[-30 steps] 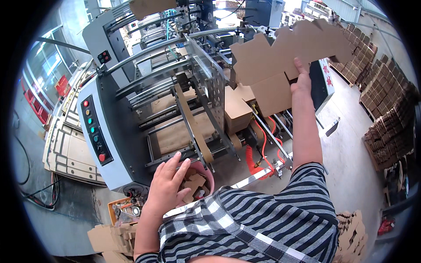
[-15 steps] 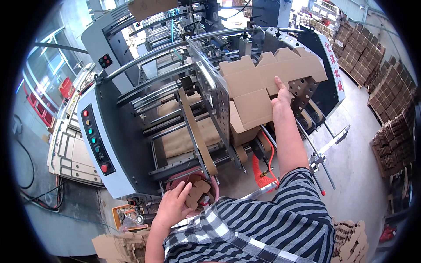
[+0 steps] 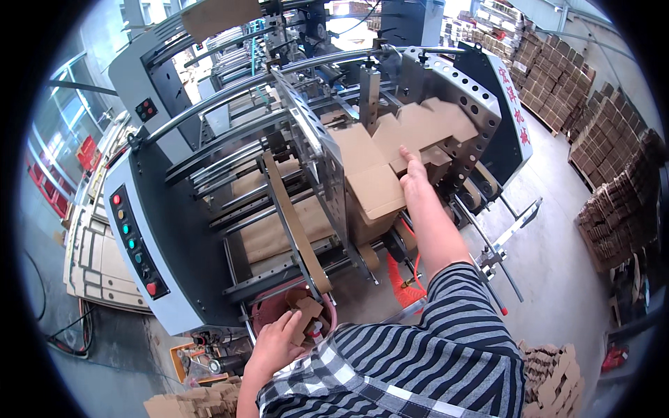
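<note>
My right hand (image 3: pixel 412 173) grips the edge of a flat brown cardboard box blank (image 3: pixel 418 132); one finger or thumb lies on top and the others are hidden under the cardboard. The blank lies tilted between two upright perforated metal plates of a machine (image 3: pixel 468 94), its notched flaps pointing away from me. More folded cardboard (image 3: pixel 369 226) stands beneath its near edge. My left hand (image 3: pixel 279 343) holds nothing, its fingers stretched out and slightly apart near my apron. Beyond it is a pink bucket (image 3: pixel 267 310) with cardboard scraps inside.
A panel of coloured buttons (image 3: pixel 135 240) is on the machine's left side. A tan belt (image 3: pixel 296 219) runs beside the plates. A coiled orange air hose (image 3: pixel 405 289) hangs below. Cardboard stacks (image 3: pixel 557 73) stand at the right, and cardboard piles (image 3: pixel 550 376) lie near me.
My right hand has moved the box blank left and down, in between the metal plates. The whole view has shifted slightly. My left hand keeps its stretched-out pose.
</note>
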`<state>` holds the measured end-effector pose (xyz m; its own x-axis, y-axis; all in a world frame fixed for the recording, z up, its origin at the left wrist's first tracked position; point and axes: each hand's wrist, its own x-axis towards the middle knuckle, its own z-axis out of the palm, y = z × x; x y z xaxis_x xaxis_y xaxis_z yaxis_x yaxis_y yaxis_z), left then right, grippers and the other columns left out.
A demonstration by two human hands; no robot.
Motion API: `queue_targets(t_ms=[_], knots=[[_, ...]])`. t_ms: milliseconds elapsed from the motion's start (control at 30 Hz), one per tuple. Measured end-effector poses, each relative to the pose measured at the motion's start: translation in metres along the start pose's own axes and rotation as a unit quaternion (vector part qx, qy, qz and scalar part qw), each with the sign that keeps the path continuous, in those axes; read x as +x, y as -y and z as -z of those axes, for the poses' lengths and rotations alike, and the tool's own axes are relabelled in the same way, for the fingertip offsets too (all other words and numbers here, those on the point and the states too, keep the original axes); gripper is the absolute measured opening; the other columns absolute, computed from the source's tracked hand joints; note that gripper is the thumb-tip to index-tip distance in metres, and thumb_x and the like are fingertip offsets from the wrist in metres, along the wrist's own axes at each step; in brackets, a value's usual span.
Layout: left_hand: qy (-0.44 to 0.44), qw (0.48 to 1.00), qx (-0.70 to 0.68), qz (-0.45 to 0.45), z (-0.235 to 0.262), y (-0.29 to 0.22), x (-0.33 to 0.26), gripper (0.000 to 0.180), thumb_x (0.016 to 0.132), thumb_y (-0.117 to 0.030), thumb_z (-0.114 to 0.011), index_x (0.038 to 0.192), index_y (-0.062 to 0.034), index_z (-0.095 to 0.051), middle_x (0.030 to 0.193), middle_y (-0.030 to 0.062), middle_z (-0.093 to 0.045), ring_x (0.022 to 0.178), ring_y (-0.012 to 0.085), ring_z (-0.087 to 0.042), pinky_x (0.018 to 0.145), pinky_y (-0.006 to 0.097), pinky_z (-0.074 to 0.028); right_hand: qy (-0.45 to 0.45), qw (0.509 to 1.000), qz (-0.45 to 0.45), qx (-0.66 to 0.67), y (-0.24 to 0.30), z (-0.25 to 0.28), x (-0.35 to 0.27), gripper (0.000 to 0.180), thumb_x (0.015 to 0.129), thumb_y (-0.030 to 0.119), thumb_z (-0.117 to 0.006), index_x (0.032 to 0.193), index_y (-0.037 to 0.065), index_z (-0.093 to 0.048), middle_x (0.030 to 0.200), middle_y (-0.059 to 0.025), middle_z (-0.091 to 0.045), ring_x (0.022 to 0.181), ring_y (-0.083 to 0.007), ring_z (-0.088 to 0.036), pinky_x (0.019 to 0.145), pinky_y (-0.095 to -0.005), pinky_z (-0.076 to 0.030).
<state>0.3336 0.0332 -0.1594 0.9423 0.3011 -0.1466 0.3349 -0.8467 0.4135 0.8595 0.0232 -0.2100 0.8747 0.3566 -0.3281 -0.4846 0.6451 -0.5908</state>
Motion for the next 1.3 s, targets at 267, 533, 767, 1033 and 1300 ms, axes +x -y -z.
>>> queue_targets(t_ms=[267, 533, 767, 1033, 1300], knots=[[0.005, 1.0, -0.013, 0.011, -0.015, 0.015, 0.002, 0.076, 0.069, -0.021, -0.075, 0.135, -0.0048, -0.041, 0.13, 0.0194, -0.049, 0.11, 0.0371, -0.054, 0.092, 0.042, -0.045, -0.033, 0.997, -0.043, -0.054, -0.026, 0.018, 0.035, 0.044, 0.081, 0.013, -0.071, 0.121, 0.008, -0.054, 0.118, -0.0133, -0.061, 0.108, -0.0335, -0.057, 0.09, -0.0572, -0.046], [0.003, 1.0, -0.027, 0.011, -0.018, 0.019, 0.005, 0.07, 0.068, -0.018, -0.074, 0.131, -0.0039, -0.045, 0.124, 0.0194, -0.054, 0.107, 0.0364, -0.056, 0.091, 0.042, -0.046, 0.037, 0.888, -0.229, -0.396, 0.008, 0.011, 0.01, 0.057, 0.081, 0.044, -0.068, 0.121, 0.005, -0.053, 0.116, -0.0169, -0.062, 0.098, -0.0307, -0.065, 0.087, -0.0426, -0.052], [0.021, 0.999, -0.044, 0.016, -0.03, 0.033, 0.003, 0.068, 0.068, -0.019, -0.074, 0.128, -0.0015, -0.047, 0.122, 0.0198, -0.056, 0.108, 0.0368, -0.056, 0.092, 0.042, -0.045, 0.032, 0.712, -0.247, -0.656, 0.055, 0.01, -0.003, 0.094, 0.068, 0.075, -0.061, 0.112, -0.008, -0.057, 0.088, -0.0128, -0.068, 0.07, -0.014, -0.067, 0.061, -0.0239, -0.054], [0.038, 0.995, -0.069, 0.065, -0.038, 0.036, -0.005, 0.068, 0.069, -0.021, -0.076, 0.128, -0.0041, -0.048, 0.123, 0.0156, -0.056, 0.112, 0.0328, -0.054, 0.093, 0.043, -0.043, -0.145, 0.714, -0.073, -0.681, 0.09, 0.005, 0.017, 0.086, 0.077, 0.069, -0.053, 0.124, -0.004, -0.051, 0.118, -0.0226, -0.058, 0.094, -0.0322, -0.063, 0.076, -0.045, -0.051], [0.045, 0.992, -0.087, 0.076, -0.031, 0.031, 0.006, 0.07, 0.069, -0.019, -0.076, 0.13, -0.0028, -0.046, 0.123, 0.0183, -0.055, 0.112, 0.0354, -0.053, 0.095, 0.042, -0.042, -0.051, 0.88, 0.053, -0.469, 0.028, 0.064, 0.141, 0.067, 0.085, 0.042, -0.064, 0.135, 0.001, -0.047, 0.139, -0.0128, -0.047, 0.129, -0.0229, -0.042, 0.107, -0.0342, -0.031]])
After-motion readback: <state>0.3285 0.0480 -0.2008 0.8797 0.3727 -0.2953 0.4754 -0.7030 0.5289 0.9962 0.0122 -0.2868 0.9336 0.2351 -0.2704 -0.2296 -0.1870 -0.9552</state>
